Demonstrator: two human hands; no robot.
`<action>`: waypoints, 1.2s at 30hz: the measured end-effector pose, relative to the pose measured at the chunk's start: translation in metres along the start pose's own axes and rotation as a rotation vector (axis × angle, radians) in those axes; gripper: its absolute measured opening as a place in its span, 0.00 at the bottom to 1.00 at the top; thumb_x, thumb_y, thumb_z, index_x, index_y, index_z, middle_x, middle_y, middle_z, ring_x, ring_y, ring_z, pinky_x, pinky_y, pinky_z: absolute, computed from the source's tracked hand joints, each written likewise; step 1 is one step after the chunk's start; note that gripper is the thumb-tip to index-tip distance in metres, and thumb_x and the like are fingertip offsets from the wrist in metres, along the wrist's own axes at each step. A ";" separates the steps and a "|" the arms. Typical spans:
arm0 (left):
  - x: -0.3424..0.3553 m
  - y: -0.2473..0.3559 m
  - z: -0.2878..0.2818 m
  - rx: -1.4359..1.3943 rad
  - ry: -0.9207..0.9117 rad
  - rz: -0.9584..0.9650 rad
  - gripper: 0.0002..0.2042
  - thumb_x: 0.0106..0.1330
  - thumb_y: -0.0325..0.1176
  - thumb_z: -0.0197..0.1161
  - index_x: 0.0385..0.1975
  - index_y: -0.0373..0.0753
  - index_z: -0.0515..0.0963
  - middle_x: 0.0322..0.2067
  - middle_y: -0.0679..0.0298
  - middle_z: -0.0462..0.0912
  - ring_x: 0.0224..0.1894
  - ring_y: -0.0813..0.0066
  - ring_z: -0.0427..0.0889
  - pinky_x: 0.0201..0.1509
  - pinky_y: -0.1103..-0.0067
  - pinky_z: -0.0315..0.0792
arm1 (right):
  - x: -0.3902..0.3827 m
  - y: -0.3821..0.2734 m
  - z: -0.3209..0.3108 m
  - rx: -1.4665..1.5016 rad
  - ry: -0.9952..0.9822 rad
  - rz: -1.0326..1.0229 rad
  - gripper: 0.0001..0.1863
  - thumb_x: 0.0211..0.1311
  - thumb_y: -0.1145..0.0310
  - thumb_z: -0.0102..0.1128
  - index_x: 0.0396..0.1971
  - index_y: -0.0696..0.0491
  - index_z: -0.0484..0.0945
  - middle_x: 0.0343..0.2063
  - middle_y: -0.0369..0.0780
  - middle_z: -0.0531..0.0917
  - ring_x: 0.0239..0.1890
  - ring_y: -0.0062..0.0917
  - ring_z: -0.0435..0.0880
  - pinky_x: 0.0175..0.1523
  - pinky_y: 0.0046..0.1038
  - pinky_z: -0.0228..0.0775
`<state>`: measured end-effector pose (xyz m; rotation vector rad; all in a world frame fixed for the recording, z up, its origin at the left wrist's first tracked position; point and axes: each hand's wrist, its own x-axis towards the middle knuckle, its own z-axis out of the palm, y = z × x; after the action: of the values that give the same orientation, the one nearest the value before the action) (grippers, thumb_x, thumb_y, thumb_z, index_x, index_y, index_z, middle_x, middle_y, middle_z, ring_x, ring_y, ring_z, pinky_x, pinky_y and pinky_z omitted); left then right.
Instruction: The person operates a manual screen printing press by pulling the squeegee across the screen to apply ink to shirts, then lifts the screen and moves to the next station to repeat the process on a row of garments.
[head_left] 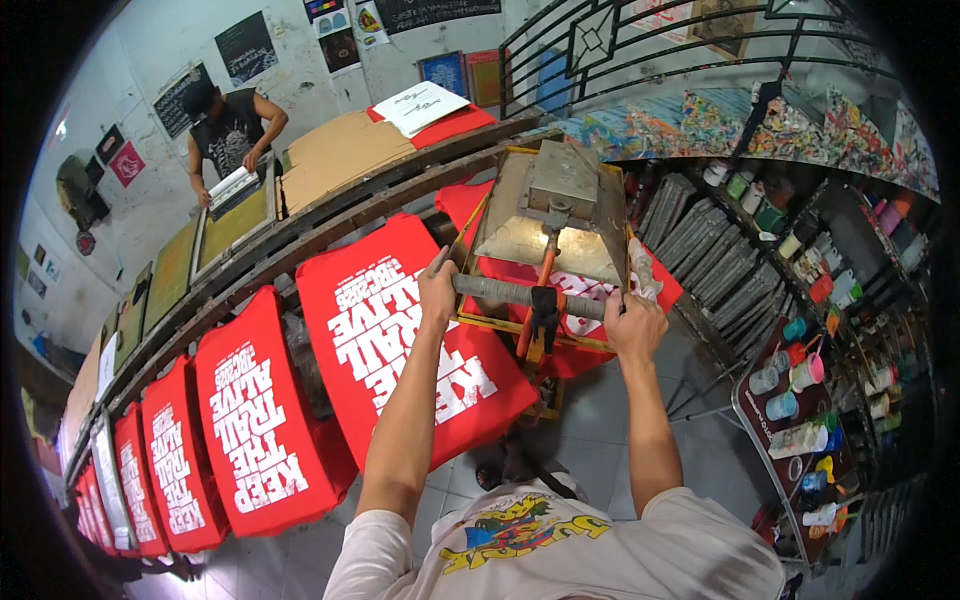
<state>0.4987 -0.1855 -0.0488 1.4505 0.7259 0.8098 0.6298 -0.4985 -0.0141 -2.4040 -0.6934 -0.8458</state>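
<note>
Both ends of a grey wrapped handlebar (500, 290) are gripped in front of me. My left hand (437, 294) is closed round its left end, and my right hand (636, 325) round the right one. An orange shaft joins the bar to a boxy metal heater hood (553, 225) with a yellow frame, with warm light on its near face. Beneath the hood lies a red shirt (580, 345) with white print, partly hidden by the hood and bar. Just left of my left forearm, another red printed shirt (385, 320) is spread on a board.
More red printed shirts (240, 420) hang over boards in a row to the left. Across the long rail, a person (235, 130) works over a screen frame (235, 215). At right stand a rack of frames (690, 225) and a small table (745, 400) crowded with cups.
</note>
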 end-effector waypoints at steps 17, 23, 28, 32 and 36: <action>0.130 -0.031 -0.005 0.019 -0.137 0.058 0.17 0.60 0.35 0.54 0.34 0.26 0.82 0.61 0.52 0.82 0.36 0.73 0.77 0.38 0.77 0.68 | 0.029 -0.041 0.037 0.056 0.044 -0.013 0.20 0.65 0.56 0.60 0.20 0.56 0.85 0.25 0.47 0.88 0.28 0.42 0.88 0.40 0.42 0.78; 0.135 -0.028 -0.007 -0.008 -0.127 0.066 0.19 0.61 0.37 0.54 0.41 0.31 0.86 0.32 0.60 0.85 0.24 0.77 0.70 0.28 0.76 0.63 | 0.029 -0.049 0.052 0.036 0.087 -0.012 0.21 0.65 0.56 0.61 0.17 0.55 0.84 0.21 0.47 0.86 0.25 0.41 0.87 0.38 0.41 0.77; 0.125 -0.016 -0.008 -0.017 -0.121 0.040 0.26 0.62 0.38 0.54 0.58 0.35 0.83 0.23 0.68 0.75 0.23 0.78 0.70 0.29 0.78 0.64 | 0.028 -0.052 0.052 0.049 0.097 -0.042 0.21 0.65 0.55 0.61 0.17 0.54 0.84 0.20 0.46 0.86 0.25 0.40 0.86 0.38 0.41 0.77; 0.121 -0.019 -0.010 0.036 -0.048 0.110 0.24 0.66 0.42 0.57 0.55 0.33 0.84 0.41 0.63 0.87 0.38 0.77 0.77 0.44 0.80 0.70 | 0.026 -0.050 0.053 0.051 0.089 -0.066 0.20 0.66 0.55 0.60 0.19 0.54 0.84 0.22 0.45 0.86 0.28 0.40 0.87 0.40 0.41 0.76; 0.111 -0.025 -0.002 -0.058 0.028 0.182 0.23 0.67 0.44 0.59 0.52 0.33 0.85 0.40 0.65 0.87 0.37 0.78 0.77 0.42 0.80 0.70 | 0.024 -0.046 0.046 0.038 0.041 -0.111 0.19 0.68 0.55 0.60 0.22 0.54 0.83 0.25 0.44 0.86 0.32 0.40 0.87 0.42 0.41 0.75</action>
<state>0.5593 -0.0905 -0.0681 1.4695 0.5920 0.9843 0.6377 -0.4294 -0.0163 -2.3261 -0.8258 -0.9157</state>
